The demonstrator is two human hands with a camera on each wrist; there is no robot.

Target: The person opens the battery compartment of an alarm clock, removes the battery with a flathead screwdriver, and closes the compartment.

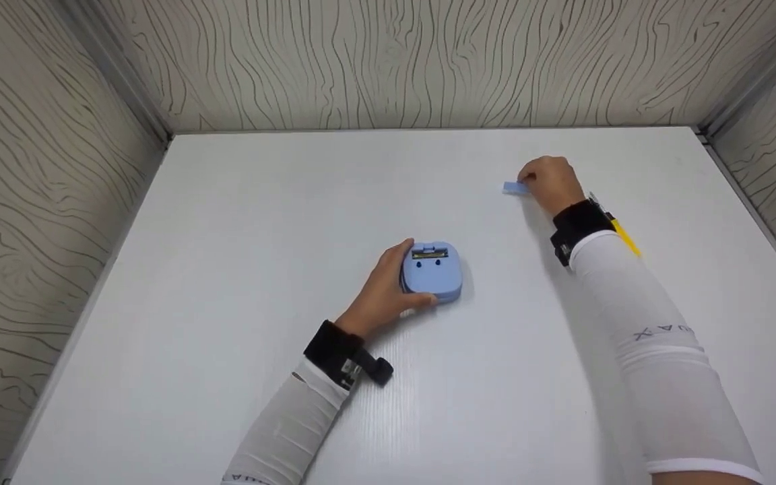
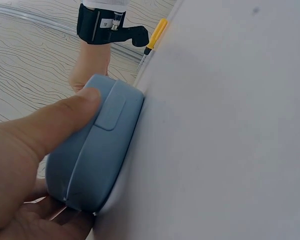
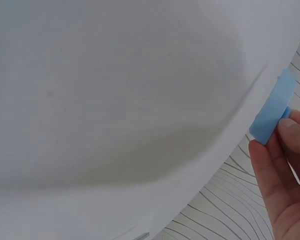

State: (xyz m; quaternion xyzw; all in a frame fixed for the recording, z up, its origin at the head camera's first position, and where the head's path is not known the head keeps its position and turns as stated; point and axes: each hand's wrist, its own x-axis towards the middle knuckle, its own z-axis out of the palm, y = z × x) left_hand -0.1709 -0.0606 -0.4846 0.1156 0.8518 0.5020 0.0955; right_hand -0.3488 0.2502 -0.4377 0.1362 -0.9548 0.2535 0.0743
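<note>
Near the middle of the table [image 1: 240, 263], we do best with our left hand [image 1: 382, 291] curled firmly round the edges of the blue case [image 1: 435, 277], leaving its slot [image 1: 430, 254] uncovered, while our right hand [image 1: 554, 183], farther back, holds the small blue piece [image 3: 273, 110] in a light pinch.

Blue device [image 1: 434, 277] — yellow handle [image 1: 626, 238] — wood-grained walls [image 1: 388, 64]

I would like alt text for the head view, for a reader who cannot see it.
A person's left hand grips a rounded light-blue device with an open slot on a white table, while the right hand pinches a small blue piece. A yellow-handled screwdriver lies partly hidden on the right.
</note>
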